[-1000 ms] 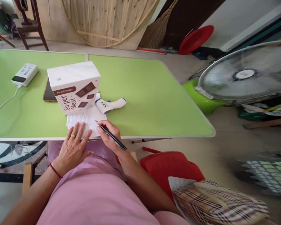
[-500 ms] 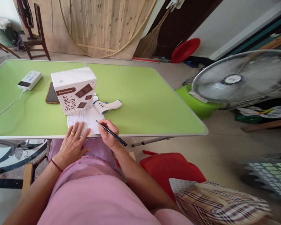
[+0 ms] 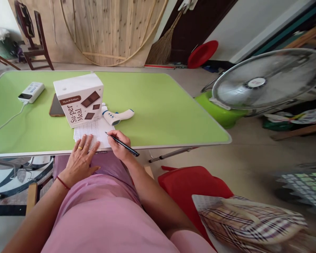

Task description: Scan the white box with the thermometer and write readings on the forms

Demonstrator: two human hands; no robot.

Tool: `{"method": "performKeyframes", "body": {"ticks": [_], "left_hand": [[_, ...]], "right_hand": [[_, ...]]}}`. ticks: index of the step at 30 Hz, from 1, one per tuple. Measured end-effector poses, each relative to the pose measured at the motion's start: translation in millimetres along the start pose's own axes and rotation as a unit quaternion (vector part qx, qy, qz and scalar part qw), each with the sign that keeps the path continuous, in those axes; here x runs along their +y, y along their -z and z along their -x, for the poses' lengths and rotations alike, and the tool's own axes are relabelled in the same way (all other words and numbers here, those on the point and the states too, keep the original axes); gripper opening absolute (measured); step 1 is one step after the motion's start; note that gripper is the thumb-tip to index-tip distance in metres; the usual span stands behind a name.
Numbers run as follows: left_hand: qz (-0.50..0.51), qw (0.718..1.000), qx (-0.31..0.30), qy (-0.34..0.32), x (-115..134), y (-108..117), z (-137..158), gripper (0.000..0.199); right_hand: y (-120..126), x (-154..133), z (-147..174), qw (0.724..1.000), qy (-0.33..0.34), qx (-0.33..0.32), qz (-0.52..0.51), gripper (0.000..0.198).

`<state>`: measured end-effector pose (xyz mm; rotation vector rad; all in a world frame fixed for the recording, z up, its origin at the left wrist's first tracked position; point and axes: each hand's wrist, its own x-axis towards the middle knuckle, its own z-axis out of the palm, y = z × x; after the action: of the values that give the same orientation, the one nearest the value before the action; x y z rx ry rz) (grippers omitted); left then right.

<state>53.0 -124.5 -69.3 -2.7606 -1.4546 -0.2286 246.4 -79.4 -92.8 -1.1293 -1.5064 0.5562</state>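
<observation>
My left hand (image 3: 81,158) lies flat with fingers spread, its fingertips on the lower part of a sheet of paper (image 3: 105,130) covered with rows of small writing on its left side. In my right hand (image 3: 119,146) is a black pen (image 3: 126,146), pinched in the fingers, its tip just above or on the bare right part of the paper. A white carton (image 3: 81,105) with brown lettering stands upright on the paper's far end. Beside the carton, a white and blue infrared thermometer (image 3: 118,116) rests partly over the paper.
On the green folding table (image 3: 158,109) lie a phone (image 3: 56,107), partly behind the carton, and a white power bank (image 3: 31,92) with a cable. A large fan (image 3: 256,82) stands past the right edge. A red chair (image 3: 192,186) with a plaid bag (image 3: 252,221) is at my right.
The view has shifted slightly, so the table and its things sit a little further left. My hands keep the same places on the paper, the pen still in my right fingers.
</observation>
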Motion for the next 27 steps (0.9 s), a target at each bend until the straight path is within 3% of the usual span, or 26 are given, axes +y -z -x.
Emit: {"method": "performKeyframes", "body": {"ticks": [15, 19, 23, 27], "left_hand": [[0.005, 1.000, 0.011, 0.007, 3, -2, 2, 0.087], [0.002, 1.000, 0.007, 0.006, 4, -1, 3, 0.085], [-0.003, 1.000, 0.003, 0.004, 4, -2, 3, 0.085], [0.005, 1.000, 0.008, 0.006, 5, -3, 3, 0.088]], "right_hand": [[2, 0, 2, 1.000, 0.000, -0.019, 0.008, 0.016], [14, -5, -1, 0.997, -0.005, -0.081, -0.010, 0.021], [36, -3, -13, 0.988, 0.073, -0.135, 0.027, 0.031], [42, 12, -29, 0.982, 0.129, -0.065, 0.122, 0.021]]}}
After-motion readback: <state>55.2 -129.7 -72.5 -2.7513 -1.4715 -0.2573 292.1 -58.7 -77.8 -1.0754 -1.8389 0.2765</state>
